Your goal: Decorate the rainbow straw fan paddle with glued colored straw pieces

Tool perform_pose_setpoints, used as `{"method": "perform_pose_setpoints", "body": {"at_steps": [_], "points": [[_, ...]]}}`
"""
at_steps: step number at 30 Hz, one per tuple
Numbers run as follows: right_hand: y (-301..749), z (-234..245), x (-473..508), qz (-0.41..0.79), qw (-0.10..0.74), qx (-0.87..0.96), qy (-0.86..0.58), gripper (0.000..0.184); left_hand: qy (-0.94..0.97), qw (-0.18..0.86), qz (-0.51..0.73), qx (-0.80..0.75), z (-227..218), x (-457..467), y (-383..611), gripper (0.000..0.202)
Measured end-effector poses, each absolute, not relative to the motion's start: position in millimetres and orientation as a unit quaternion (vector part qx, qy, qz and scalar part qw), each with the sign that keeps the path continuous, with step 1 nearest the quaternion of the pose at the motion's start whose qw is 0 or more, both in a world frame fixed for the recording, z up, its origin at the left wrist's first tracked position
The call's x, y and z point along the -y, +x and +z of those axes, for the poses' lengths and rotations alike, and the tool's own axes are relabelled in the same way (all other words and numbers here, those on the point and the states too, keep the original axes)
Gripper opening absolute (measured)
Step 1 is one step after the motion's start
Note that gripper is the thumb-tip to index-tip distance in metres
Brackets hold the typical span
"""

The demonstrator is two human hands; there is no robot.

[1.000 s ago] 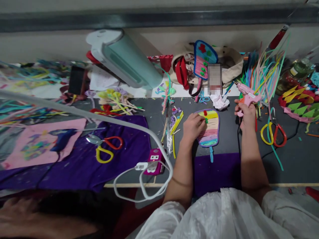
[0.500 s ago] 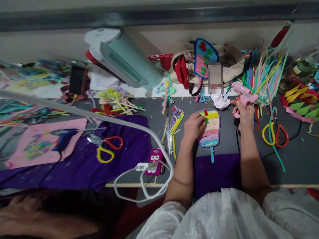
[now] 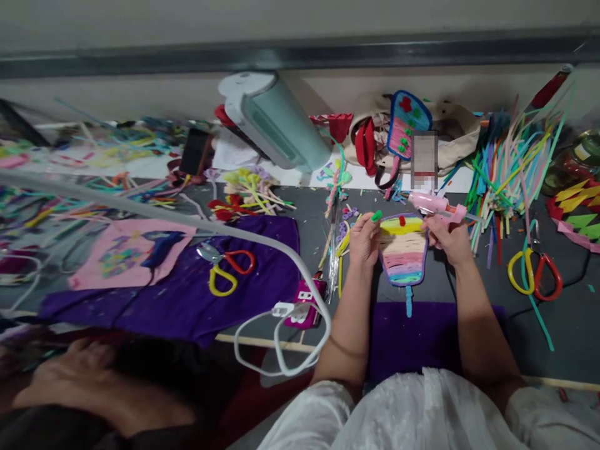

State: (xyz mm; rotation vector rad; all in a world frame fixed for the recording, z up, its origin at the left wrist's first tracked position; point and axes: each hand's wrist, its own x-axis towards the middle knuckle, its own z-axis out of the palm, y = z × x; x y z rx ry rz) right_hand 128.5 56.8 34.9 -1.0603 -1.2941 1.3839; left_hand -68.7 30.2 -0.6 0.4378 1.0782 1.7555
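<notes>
Now my left hand (image 3: 364,240) rests at the left edge of the rainbow fan (image 3: 403,256). Its thumb and forefinger are pinched closed on a small green piece (image 3: 376,216), which stands just above the fan's upper left corner. My right hand (image 3: 447,240) is at the fan's upper right corner, with the fingers wrapped firmly around the pink glue gun (image 3: 434,205). The gun lies almost level, just beyond the top edge of the fan. Whether its tip touches the fan I cannot tell. A small red piece (image 3: 402,220) sits on the yellow top stripe of the fan, between my two hands. The fan itself lies flat, with its blue stem pointing toward me.

Under the fan is a dark grey table (image 3: 576,319). A purple cloth (image 3: 187,300) spreads well to the left of the fan, and on it lie scissors (image 3: 225,270) with red and yellow handles. A second pair of scissors (image 3: 534,275) lies to the right of the fan. Behind the fan to the right is a heap of coloured pipe cleaners (image 3: 510,162). Straight behind the fan stands a beige bag (image 3: 457,134) with a second fan (image 3: 407,125) leaning at it. Behind and to the left of the fan is a pale green lamp head (image 3: 276,125). A white cable (image 3: 300,275) curves to a pink power strip (image 3: 305,297) left of the fan. Far left of the fan, nearer to me, lies another person's hand (image 3: 79,375).
</notes>
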Motion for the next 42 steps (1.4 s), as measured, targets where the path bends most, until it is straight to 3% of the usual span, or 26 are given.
{"method": "perform_pose_setpoints", "body": {"at_steps": [10,42], "points": [[115,37,-50,0.585,0.371,0.592,-0.411,0.035,0.152,0.537,0.715,-0.421,-1,-27,-74,0.037],[115,37,-48,0.576,0.351,0.607,-0.421,0.042,0.135,0.547,0.729,-0.389,6,-26,-70,0.039]]}}
